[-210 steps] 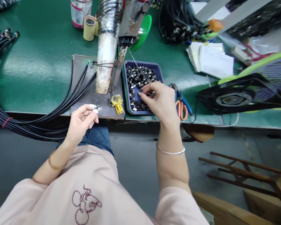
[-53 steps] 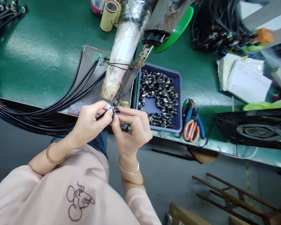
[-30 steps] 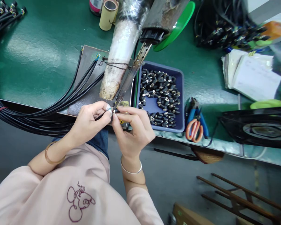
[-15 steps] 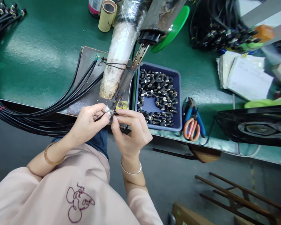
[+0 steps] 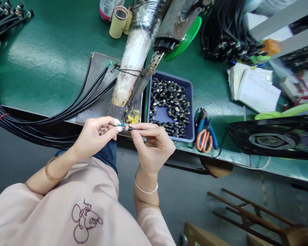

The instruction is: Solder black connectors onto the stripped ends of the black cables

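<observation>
At the bench's front edge, my left hand (image 5: 99, 131) is closed in a pinch, with white covers on its thumb and index fingertips. Small coloured wires (image 5: 122, 125) stick out between those tips; the cable behind them is mostly hidden by the fingers. Facing it, my right hand (image 5: 154, 143) pinches a small black connector (image 5: 129, 128) between thumb and fingers. Wire ends and connector meet, though I cannot tell how each wire sits. Just above them points the tip of a mounted soldering iron (image 5: 143, 82). A crumpled yellow piece (image 5: 133, 117) lies beside the tip.
A plastic-wrapped tube (image 5: 129, 59) hangs left of the iron. The blue tray (image 5: 192, 112) holds many black connectors. Pliers (image 5: 205, 131) lie right of it, then a black fan (image 5: 274, 140). Bundled black cables (image 5: 36, 128) cross the left edge. A wooden stool (image 5: 248, 212) stands below.
Both hands have moved slightly down and right, away from the iron's tip. More of the connector and coloured wires shows between them. The camera view has shifted a little.
</observation>
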### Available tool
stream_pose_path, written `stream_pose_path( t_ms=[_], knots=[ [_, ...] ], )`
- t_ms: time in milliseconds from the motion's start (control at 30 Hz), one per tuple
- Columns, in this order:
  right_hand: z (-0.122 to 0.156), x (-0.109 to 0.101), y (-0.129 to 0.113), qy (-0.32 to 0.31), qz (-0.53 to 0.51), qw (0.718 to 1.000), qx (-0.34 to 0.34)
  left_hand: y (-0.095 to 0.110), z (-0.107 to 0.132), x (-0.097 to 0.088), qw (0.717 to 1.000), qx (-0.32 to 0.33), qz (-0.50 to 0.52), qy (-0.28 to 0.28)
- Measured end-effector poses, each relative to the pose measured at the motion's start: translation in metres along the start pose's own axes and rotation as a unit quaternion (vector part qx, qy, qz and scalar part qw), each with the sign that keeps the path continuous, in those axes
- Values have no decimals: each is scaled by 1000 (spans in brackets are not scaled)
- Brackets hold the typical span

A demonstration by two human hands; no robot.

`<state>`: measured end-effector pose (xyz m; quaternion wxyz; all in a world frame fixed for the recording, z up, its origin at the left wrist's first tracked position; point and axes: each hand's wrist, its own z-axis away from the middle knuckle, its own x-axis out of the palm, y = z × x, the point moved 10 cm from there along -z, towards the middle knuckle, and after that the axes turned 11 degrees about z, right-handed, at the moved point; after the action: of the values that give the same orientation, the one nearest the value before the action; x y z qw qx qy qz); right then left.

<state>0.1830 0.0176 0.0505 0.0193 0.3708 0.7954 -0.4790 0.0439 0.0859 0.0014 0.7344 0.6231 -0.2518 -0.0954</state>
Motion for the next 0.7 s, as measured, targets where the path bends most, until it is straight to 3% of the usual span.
stream_pose_path(
  t_ms=[100,433,533,700],
  knots=[
    [6,-9,-5,45,43,998,-30,-1,0,0,1000,-4,11,0],
    [14,13,-39,-29,184,972,-142,-5,1,-2,999,-19,18,-22],
    [14,14,-37,-43,179,973,-143,-5,2,-1,999,-22,19,-35],
    [18,1,-34,-2,142,981,-134,-3,4,0,999,-16,12,-29]
  ],
)
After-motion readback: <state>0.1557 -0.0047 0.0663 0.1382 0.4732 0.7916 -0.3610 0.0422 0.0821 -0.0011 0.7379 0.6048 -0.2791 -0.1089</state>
